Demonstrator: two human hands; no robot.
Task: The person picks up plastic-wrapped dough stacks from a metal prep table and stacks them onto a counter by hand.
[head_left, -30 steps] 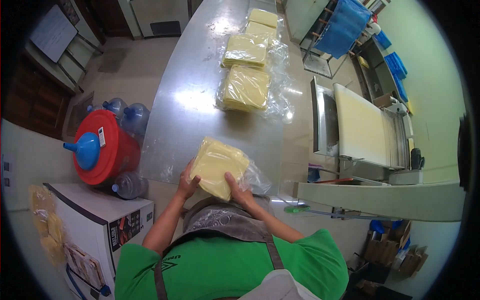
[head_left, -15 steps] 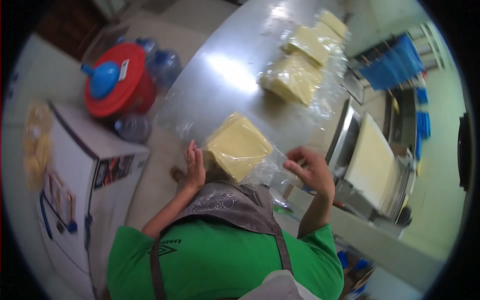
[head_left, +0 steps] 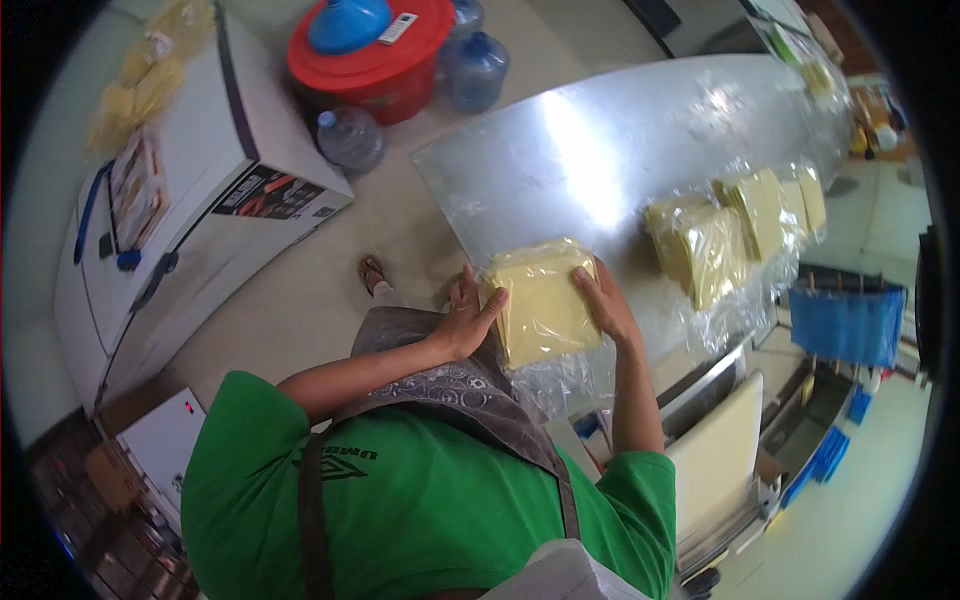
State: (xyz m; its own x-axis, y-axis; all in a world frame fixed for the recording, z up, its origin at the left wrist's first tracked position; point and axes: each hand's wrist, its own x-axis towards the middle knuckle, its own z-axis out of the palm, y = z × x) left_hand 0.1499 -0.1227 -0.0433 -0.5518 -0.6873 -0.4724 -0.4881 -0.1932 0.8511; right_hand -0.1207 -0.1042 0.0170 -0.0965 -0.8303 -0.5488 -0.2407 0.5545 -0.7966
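A clear plastic bag with a stack of square, pale yellow sheets (head_left: 548, 305), which look like dough wrappers, lies at the near edge of the metal table. My left hand (head_left: 466, 322) grips its left side, thumb against the stack's edge and the other fingers partly hidden. On the opposite side my right hand (head_left: 607, 303) holds the bag, thumb on top and fingers along the edge. The loose bag end (head_left: 560, 385) hangs crumpled toward my apron.
Several more bagged yellow stacks (head_left: 705, 245) lie right on the metal table (head_left: 520, 165). Left stand a white chest freezer (head_left: 190, 220), a red tub (head_left: 375, 65) and large water bottles (head_left: 474, 72). Pale boards (head_left: 715, 450) stand at lower right.
My right hand has gone from pulling the bag's edge to holding the stack's right side. My left hand has closed in on the left side. The camera view has turned.
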